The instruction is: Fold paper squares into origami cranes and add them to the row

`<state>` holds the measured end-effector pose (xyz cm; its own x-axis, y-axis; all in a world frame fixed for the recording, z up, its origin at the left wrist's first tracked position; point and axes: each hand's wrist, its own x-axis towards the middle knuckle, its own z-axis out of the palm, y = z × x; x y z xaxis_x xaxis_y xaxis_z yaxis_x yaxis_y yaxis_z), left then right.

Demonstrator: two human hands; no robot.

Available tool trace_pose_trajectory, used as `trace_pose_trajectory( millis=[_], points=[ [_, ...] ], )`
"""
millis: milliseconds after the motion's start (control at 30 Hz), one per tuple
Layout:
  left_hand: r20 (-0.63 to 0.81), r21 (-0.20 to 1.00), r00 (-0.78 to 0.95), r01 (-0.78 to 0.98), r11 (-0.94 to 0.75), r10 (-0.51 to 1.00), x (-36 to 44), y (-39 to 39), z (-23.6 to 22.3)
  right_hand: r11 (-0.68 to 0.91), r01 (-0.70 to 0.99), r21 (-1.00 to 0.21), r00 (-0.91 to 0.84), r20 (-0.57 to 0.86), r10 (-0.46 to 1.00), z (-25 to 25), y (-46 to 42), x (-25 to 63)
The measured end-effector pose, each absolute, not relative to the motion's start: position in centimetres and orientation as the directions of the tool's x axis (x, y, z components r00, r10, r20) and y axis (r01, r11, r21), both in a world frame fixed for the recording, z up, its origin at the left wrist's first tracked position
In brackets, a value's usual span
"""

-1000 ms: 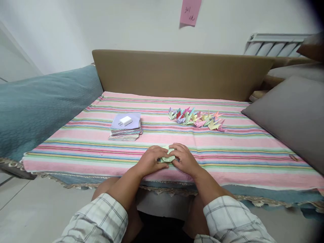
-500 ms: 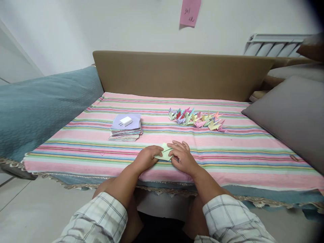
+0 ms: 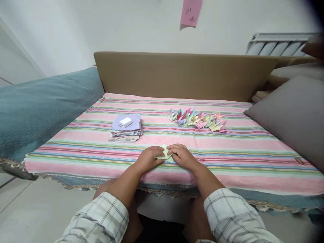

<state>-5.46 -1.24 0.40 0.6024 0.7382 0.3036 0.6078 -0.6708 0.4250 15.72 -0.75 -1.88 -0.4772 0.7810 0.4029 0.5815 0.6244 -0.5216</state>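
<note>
My left hand (image 3: 149, 158) and my right hand (image 3: 182, 156) rest side by side on the striped cloth (image 3: 227, 158), near its front edge. Between them lies a small pale green folded paper (image 3: 165, 154). The fingers of both hands curl down and pinch its edges, pressing it against the cloth. Most of the paper is hidden under my fingers.
A stack of coloured paper squares (image 3: 126, 131) with a white charger plug (image 3: 126, 122) on top lies at the left. A row of several folded paper cranes (image 3: 197, 119) lies behind. A teal cushion (image 3: 37, 108) is left, a grey pillow (image 3: 293, 114) right.
The green paper was turned and refolded between my fingers. My right hand's fingers, spread half a second ago, have curled down onto the paper.
</note>
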Motion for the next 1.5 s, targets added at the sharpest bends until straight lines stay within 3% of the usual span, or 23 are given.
trace_pose_trajectory(
  millis=[433, 900, 1133, 1500],
  points=[
    [0.208, 0.462, 0.612, 0.626, -0.628, 0.763, -6.0, -1.9, 2.3, 0.638, 0.574, -0.513, -0.491, 0.407, 0.770, -2.2, -0.5, 15.9],
    [0.193, 0.698, 0.326, 0.617, -0.363, 0.925, -6.7, -1.9, 1.4, 0.563, 0.593, -0.576, -0.462, 0.329, 0.824, -1.0, -0.9, 15.6],
    [0.150, 0.632, 0.316, 0.698, -0.337, 0.937, -6.4, -2.1, 1.8, 0.505, 0.615, -0.605, -0.381, 0.332, 0.863, -1.2, -0.9, 14.9],
    [0.227, 0.514, 0.332, 0.758, -0.402, 0.916, -6.0, -2.2, 1.2, 0.455, 0.670, -0.586, -0.309, 0.337, 0.889, -1.3, -1.1, 14.0]
  ],
)
